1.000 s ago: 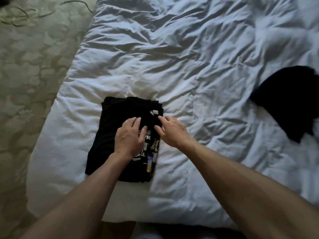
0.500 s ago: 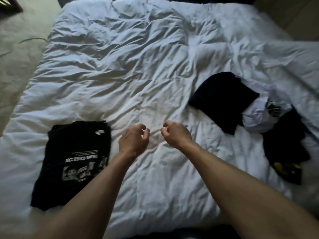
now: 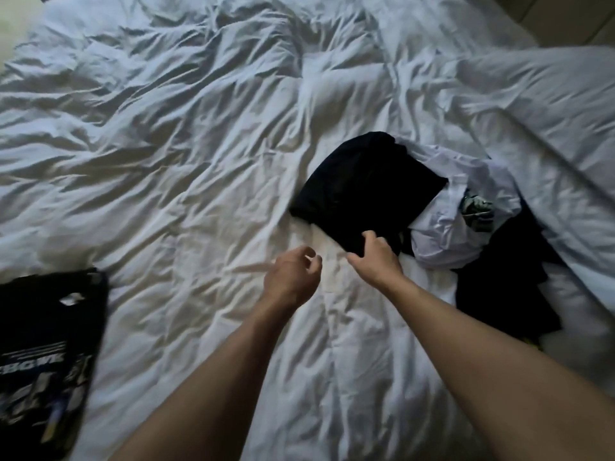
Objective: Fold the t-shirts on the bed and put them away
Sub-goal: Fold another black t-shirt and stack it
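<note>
reach favours your right hand [image 3: 374, 259]: its curled fingers already touch the near edge of the crumpled black t-shirt [image 3: 362, 191], right of centre, firm hold unclear. your left hand [image 3: 293, 281], loosely curled, holds nothing, lower left.

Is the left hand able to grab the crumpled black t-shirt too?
Probably yes. The left hand hovers over bare white duvet just beside the crumpled black t-shirt, with nothing between them. The right hand already touches the shirt's near edge, so the left would take the free side.
</note>
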